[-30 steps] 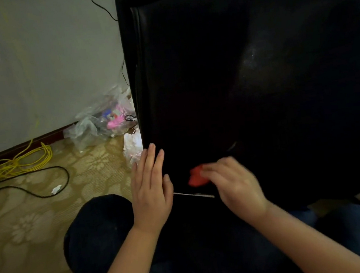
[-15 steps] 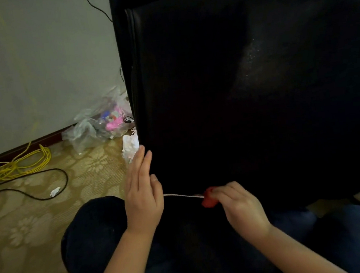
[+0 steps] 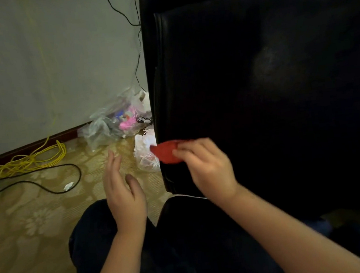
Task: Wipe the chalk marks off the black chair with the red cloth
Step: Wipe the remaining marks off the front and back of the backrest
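The black chair (image 3: 259, 97) fills the right of the view, its padded surface facing me. A faint whitish chalk smudge (image 3: 271, 60) shows on its upper right part. My right hand (image 3: 206, 167) pinches a small red cloth (image 3: 166, 152) at the chair's left edge, low down. A thin white chalk line (image 3: 192, 196) shows just under that hand, at the chair's bottom edge. My left hand (image 3: 122, 191) hovers off the chair to the left, fingers apart and holding nothing, above my dark-trousered knee.
Clear plastic bags (image 3: 115, 123) with pink items and a white bag (image 3: 146, 155) lie on the patterned floor by the chair's left side. A coiled yellow cable (image 3: 28, 161) and a black cable (image 3: 46, 186) lie along the wall.
My right hand has lifted the red cloth up and left to the chair's edge. My left hand has come off the chair and moved left. The view has shifted right.
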